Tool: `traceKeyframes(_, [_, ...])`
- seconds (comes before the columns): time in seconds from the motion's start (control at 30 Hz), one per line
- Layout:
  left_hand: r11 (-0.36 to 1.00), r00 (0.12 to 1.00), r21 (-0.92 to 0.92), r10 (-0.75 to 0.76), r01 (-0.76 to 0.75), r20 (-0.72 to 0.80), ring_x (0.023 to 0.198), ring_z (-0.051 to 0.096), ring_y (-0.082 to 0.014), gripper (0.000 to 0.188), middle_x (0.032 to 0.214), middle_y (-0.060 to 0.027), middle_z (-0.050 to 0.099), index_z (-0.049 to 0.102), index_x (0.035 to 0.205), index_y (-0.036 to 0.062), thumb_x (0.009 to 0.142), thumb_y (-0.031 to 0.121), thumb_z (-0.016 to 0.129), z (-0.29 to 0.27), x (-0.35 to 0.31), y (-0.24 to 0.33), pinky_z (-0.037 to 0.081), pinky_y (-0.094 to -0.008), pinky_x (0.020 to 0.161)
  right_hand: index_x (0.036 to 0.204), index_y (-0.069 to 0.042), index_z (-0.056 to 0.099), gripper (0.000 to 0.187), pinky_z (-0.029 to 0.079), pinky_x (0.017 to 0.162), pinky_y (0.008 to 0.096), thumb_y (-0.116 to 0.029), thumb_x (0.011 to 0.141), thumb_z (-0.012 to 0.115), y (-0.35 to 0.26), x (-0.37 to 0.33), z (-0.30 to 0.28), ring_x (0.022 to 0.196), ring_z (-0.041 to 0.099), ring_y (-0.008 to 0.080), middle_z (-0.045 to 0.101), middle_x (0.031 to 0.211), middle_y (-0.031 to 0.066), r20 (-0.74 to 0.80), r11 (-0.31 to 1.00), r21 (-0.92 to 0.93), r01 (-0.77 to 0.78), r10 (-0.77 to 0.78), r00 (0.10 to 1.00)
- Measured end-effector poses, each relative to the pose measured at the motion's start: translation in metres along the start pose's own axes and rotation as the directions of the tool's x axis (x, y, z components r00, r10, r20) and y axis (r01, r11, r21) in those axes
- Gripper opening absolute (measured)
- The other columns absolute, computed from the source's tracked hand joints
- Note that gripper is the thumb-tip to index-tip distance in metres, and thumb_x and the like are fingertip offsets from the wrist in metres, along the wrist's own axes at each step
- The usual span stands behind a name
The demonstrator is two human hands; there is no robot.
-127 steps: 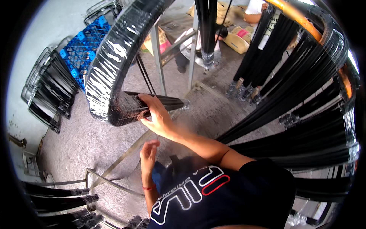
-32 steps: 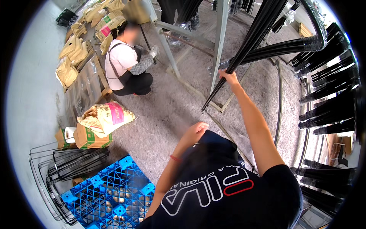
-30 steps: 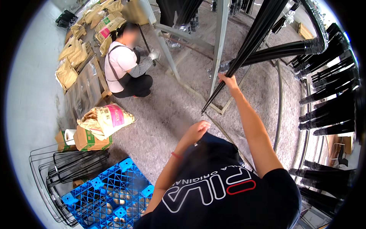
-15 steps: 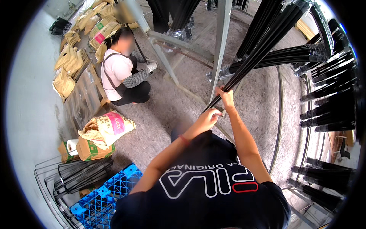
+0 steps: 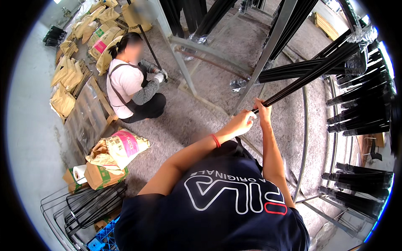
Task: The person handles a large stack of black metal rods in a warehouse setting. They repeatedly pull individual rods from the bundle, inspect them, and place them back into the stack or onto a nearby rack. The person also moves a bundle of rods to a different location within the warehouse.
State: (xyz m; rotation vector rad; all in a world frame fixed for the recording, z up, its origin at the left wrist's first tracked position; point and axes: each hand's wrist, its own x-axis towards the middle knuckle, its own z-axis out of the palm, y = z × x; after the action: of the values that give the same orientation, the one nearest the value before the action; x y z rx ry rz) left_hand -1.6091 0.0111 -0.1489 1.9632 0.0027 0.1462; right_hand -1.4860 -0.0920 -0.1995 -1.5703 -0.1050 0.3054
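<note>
With our left hand [image 5: 239,124] and right hand [image 5: 263,112] both clenched on the lower end of the black rod bundle [image 5: 312,74], which slants up toward two o'clock, we should guide it steadily past the metal rack post [image 5: 268,50].

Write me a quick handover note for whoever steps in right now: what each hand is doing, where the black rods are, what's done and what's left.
Left hand: closed around the lower end of the long bundle of black rods.
Right hand: gripping the same bundle just above the left.
The bundle slants up to the right, its plastic-wrapped top among the other bundles on the metal rack.
Done: many wrapped bundles already hang on the rack at right.
Left: this bundle is still in hand, not released. More black rods lie in the wire basket at lower left.
A co-worker crouches by the sacks, clear of the bundle.
</note>
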Motion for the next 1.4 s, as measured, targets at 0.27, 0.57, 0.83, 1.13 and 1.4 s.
traceKeyframes(0.27, [0.998, 0.997, 0.006, 0.069, -0.070, 0.031, 0.094, 0.053, -0.0317, 0.020, 0.104, -0.0172, 0.051, 0.054, 0.095, 0.0018, 0.076, 0.007, 0.052, -0.001, 0.010, 0.001, 0.043, -0.0352, 0.080, 0.057, -0.003, 0.050, 0.021, 0.037, 0.049, 0.0237, -0.005, 0.076, 0.058, 0.000, 0.002, 0.002, 0.049, 0.046, 0.0097, 0.049, 0.052, 0.0021, -0.018, 1.000, 0.014, -0.005, 0.005, 1.000])
traceKeyframes(0.57, [0.994, 0.996, -0.064, 0.085, -0.085, 0.003, 0.101, 0.050, -0.0339, 0.019, 0.112, -0.0174, 0.050, 0.053, 0.093, 0.0028, 0.074, 0.002, 0.053, 0.005, 0.012, 0.003, 0.041, -0.0359, 0.085, 0.052, -0.005, 0.048, 0.025, 0.031, 0.041, 0.0235, -0.010, 0.074, 0.059, 0.006, 0.000, 0.004, 0.044, 0.040, 0.0051, 0.045, 0.049, -0.0024, -0.029, 0.998, 0.066, 0.011, -0.009, 1.000])
traceKeyframes(0.83, [0.981, 0.969, 0.003, 0.192, -0.194, -0.157, 0.103, 0.048, -0.0356, 0.016, 0.113, -0.0210, 0.047, 0.050, 0.088, 0.0034, 0.072, 0.000, 0.054, 0.014, 0.017, -0.003, 0.041, -0.0371, 0.085, 0.056, -0.006, 0.051, 0.020, 0.029, 0.042, 0.0213, -0.006, 0.075, 0.058, 0.007, -0.008, 0.002, 0.047, 0.037, 0.0025, 0.043, 0.052, -0.0055, 0.046, 0.994, 0.043, 0.103, -0.105, 0.993])
traceKeyframes(1.13, [0.963, 0.959, -0.001, 0.267, -0.268, -0.093, 0.118, 0.036, -0.0370, 0.023, 0.126, -0.0236, 0.038, 0.055, 0.094, 0.0096, 0.072, 0.008, 0.058, 0.011, 0.024, 0.031, 0.034, -0.0418, 0.095, 0.067, 0.000, 0.056, 0.014, 0.039, 0.047, 0.0249, -0.011, 0.076, 0.054, 0.026, -0.011, 0.003, 0.053, 0.048, 0.0081, 0.053, 0.056, 0.0014, 0.003, 0.953, -0.196, 0.229, -0.233, 0.972])
traceKeyframes(1.4, [0.980, 0.982, -0.063, 0.186, -0.187, -0.026, 0.125, 0.027, -0.0343, 0.029, 0.132, -0.0233, 0.031, 0.054, 0.103, 0.0088, 0.074, 0.008, 0.058, 0.011, 0.026, 0.030, 0.029, -0.0401, 0.099, 0.073, 0.001, 0.057, 0.016, 0.040, 0.047, 0.0270, -0.014, 0.077, 0.055, 0.029, -0.006, 0.008, 0.053, 0.051, 0.0100, 0.055, 0.057, 0.0044, -0.014, 0.956, -0.169, 0.239, -0.245, 0.969])
